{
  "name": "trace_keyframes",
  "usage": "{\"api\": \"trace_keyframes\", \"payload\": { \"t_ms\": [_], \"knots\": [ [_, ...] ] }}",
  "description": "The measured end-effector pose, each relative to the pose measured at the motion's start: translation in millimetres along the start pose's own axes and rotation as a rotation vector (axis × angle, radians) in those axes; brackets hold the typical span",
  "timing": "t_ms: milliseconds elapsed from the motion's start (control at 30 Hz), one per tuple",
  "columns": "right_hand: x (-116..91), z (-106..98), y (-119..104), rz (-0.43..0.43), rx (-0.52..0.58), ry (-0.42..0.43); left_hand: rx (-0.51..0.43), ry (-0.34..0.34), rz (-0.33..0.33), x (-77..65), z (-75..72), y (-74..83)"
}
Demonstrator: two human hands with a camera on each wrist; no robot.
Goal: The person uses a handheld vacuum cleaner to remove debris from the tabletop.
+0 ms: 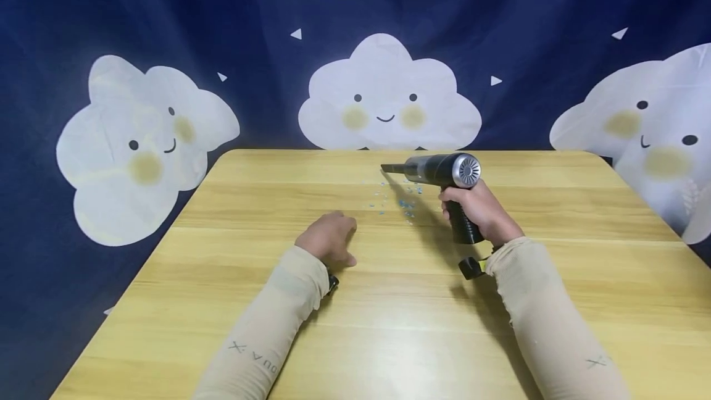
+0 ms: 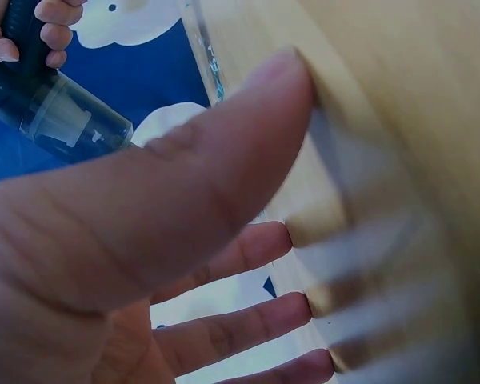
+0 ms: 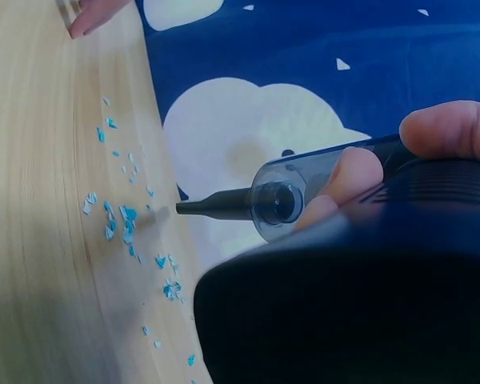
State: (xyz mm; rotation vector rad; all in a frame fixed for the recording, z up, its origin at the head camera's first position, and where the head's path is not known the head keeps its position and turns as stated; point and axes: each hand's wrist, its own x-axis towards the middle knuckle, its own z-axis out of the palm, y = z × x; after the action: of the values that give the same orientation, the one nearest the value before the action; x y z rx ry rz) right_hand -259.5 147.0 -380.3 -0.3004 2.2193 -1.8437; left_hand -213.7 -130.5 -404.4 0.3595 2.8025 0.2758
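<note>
My right hand (image 1: 479, 207) grips the black handle of a handheld vacuum cleaner (image 1: 436, 170), its fingers curled round it. The vacuum has a clear chamber and a narrow black nozzle (image 3: 216, 204) that points left, held above the table. Small blue and white paper scraps (image 1: 407, 205) lie scattered on the tabletop below it. To the left of the scraps, my left hand (image 1: 331, 238) is at the table with its fingertips touching or close to the wood. In the left wrist view its thumb and fingers (image 2: 240, 332) are extended and hold nothing.
The wooden table (image 1: 222, 221) has rounded far corners. Right behind its far edge hangs a dark blue curtain (image 1: 261, 48) with smiling clouds and small white triangles. A small black device (image 1: 472, 268) is strapped at the right wrist.
</note>
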Motion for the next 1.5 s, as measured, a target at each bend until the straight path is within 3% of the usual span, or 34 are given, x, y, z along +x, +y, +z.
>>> {"api": "trace_keyframes", "payload": {
  "t_ms": [600, 1500],
  "knots": [
    [-2.3, 1.9, -3.4, -0.01, -0.04, -0.008, 0.002, -0.025, -0.03, 3.8, 1.9, 0.8],
    [-8.5, 7.0, -8.2, -0.012, -0.052, -0.089, -0.035, -0.037, -0.053, 1.0, 1.2, 3.8]
  ]
}}
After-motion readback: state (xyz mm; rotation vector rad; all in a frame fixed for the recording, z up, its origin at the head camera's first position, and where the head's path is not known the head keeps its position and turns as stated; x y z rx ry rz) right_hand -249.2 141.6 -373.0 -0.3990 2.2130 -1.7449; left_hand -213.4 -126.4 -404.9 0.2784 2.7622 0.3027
